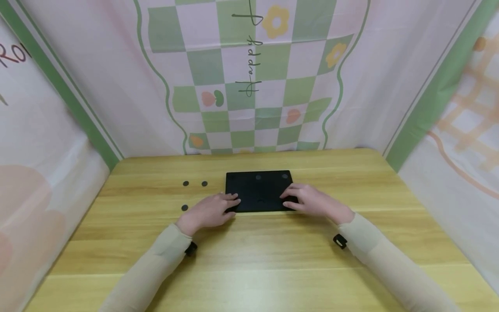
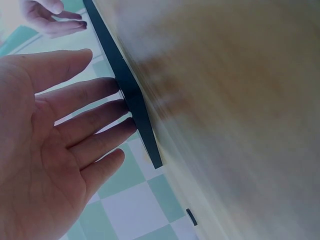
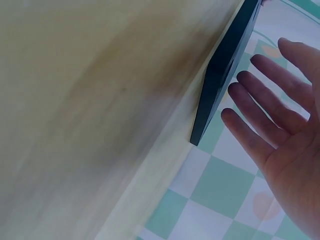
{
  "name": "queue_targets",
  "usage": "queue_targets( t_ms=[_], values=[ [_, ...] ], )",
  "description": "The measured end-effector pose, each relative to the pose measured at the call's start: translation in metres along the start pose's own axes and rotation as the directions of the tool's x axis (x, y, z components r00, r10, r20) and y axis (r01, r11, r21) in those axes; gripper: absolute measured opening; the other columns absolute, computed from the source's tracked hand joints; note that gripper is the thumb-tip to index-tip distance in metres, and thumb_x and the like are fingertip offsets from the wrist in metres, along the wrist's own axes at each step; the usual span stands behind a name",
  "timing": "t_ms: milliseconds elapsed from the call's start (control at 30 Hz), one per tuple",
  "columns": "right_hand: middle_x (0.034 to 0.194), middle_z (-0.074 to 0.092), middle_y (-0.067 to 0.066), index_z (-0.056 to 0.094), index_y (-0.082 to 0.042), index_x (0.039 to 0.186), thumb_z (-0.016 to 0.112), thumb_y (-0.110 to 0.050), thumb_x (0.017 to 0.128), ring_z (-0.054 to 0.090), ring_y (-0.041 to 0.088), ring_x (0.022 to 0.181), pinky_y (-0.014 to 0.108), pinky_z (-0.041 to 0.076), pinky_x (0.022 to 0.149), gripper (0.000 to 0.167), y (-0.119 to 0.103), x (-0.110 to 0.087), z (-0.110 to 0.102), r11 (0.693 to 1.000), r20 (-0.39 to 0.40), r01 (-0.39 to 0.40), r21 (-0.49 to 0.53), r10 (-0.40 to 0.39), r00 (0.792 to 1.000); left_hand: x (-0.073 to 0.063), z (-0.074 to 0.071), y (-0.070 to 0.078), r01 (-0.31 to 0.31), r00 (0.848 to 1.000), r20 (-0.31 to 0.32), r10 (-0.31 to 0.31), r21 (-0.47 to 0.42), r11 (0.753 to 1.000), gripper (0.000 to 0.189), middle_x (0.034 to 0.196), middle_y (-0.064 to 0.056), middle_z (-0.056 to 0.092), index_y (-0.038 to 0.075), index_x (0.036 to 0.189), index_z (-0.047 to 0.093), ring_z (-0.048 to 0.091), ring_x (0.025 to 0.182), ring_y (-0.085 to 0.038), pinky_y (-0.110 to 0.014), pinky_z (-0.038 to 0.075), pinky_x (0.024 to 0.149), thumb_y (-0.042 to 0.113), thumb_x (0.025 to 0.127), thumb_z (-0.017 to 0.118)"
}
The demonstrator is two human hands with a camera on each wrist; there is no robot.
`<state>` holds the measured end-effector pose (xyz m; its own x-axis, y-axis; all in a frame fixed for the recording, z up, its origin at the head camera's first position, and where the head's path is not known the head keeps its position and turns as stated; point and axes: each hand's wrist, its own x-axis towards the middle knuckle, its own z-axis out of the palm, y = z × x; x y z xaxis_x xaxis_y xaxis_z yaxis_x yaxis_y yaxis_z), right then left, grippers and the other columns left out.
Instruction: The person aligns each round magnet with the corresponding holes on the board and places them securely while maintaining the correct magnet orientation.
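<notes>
A flat black rectangular panel [image 1: 255,190] lies on the wooden table. Two small dark discs, one at the top middle [image 1: 258,177] and one near the far right corner [image 1: 285,176], show on its upper face. My left hand [image 1: 212,209] rests its fingertips on the panel's left end; in the left wrist view its fingers [image 2: 95,115] are spread and fairly straight. Over the right end is my right hand [image 1: 309,199], fingers loosely extended. In the right wrist view those fingers [image 3: 260,107] appear just apart from the panel [image 3: 217,82].
Left of the panel, three small dark discs lie on the table: two side by side, a left one [image 1: 186,183] and a right one [image 1: 204,183], and a nearer disc [image 1: 185,208] by my left wrist. A checkered cloth [image 1: 241,99] hangs behind the table [image 1: 249,268].
</notes>
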<state>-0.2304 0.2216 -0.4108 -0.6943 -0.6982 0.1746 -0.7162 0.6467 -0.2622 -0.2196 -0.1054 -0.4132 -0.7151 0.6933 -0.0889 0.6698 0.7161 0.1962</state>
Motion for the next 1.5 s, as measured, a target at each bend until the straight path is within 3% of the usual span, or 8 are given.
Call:
queue_targets(
  t_ms=[333,667,1033,1500],
  values=[
    [0.123,0.062,0.013,0.066,-0.007,0.120,0.059,-0.027,0.094,0.059,0.028,0.114,0.043,0.050,0.094,0.033,-0.005,-0.005,0.000,0.999,0.068,-0.045,-0.009,0.045,0.997,0.000,-0.002,0.001,-0.004,1.000,0.003,0.004,0.003,1.000,0.046,0.148,-0.008,0.041,0.012,0.141,0.047,0.038,0.137,-0.029,-0.042,0.031,0.113,0.031,0.099,0.051],
    [0.133,0.055,0.021,0.064,-0.003,0.123,0.059,-0.023,0.095,0.051,0.038,0.124,0.050,0.043,0.100,0.035,-0.005,-0.007,0.008,1.000,0.083,-0.004,-0.007,0.005,0.997,0.000,0.000,0.000,-0.005,1.000,0.005,0.004,0.012,1.000,0.046,0.148,-0.007,0.041,0.013,0.141,0.047,0.038,0.137,-0.029,-0.042,0.031,0.113,0.032,0.098,0.051],
    [0.131,0.056,0.022,0.063,-0.002,0.123,0.061,-0.021,0.093,0.052,0.038,0.123,0.049,0.045,0.098,0.036,-0.009,-0.006,0.010,0.999,0.063,0.016,-0.032,-0.014,0.998,0.000,-0.001,0.000,0.003,1.000,0.010,-0.003,0.011,1.000,0.046,0.149,-0.006,0.040,0.013,0.141,0.047,0.038,0.137,-0.028,-0.041,0.033,0.112,0.032,0.099,0.051],
    [0.129,0.058,0.022,0.064,-0.002,0.122,0.064,-0.019,0.091,0.053,0.038,0.121,0.049,0.046,0.097,0.035,-0.012,-0.004,0.012,0.999,0.051,-0.022,-0.040,0.024,0.998,-0.001,-0.001,0.001,-0.001,1.000,0.003,0.001,0.009,1.000,0.046,0.148,-0.007,0.041,0.012,0.140,0.048,0.039,0.136,-0.029,-0.043,0.034,0.111,0.031,0.098,0.051]
  ],
)
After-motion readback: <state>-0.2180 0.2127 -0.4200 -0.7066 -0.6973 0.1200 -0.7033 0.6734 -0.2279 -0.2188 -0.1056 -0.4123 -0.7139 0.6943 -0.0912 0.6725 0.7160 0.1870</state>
